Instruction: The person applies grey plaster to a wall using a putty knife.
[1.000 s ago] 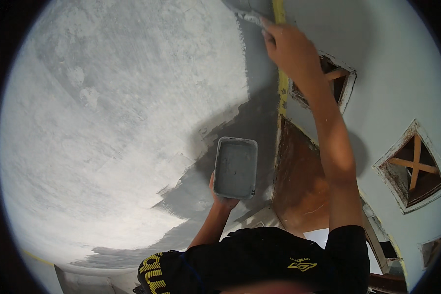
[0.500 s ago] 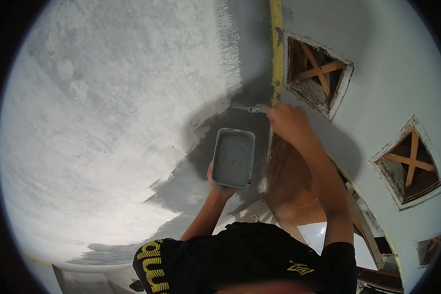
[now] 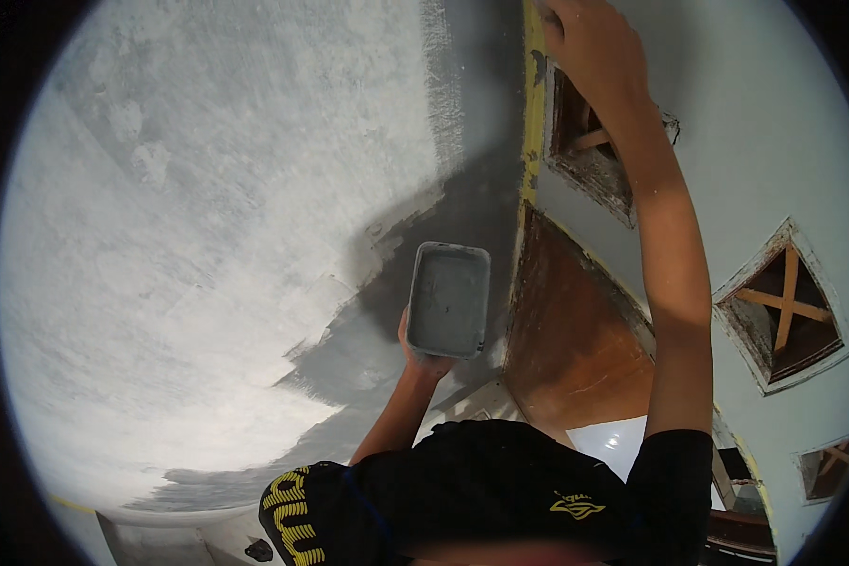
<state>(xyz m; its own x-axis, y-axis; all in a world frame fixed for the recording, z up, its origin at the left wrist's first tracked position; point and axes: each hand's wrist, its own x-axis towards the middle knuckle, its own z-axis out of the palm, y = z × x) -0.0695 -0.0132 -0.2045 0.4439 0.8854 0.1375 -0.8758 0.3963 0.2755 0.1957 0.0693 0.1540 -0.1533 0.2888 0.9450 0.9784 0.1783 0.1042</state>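
Observation:
My left hand [image 3: 420, 351] grips a rectangular grey tray [image 3: 448, 297] of grey paint from behind and below. My right hand [image 3: 585, 52] is raised to the top edge, beside a yellow strip [image 3: 532, 113]; its fingers are curled, and what they hold is hidden. Left of the strip, the curved surface [image 3: 217, 189] is mottled white, with a darker grey painted band [image 3: 491, 104] along the strip and ragged grey patches lower down.
The pale grey surface [image 3: 755, 132] on the right has diamond openings [image 3: 786, 307] with crossed wooden slats. A brown triangular panel [image 3: 571, 330] sits behind my right arm, a glossy white sheet [image 3: 604, 443] below it. My black-sleeved shoulders fill the bottom.
My right hand, with a brush visible earlier, swept down to beside the tray, then rose back to the top edge. The tray sits slightly higher and further left in view.

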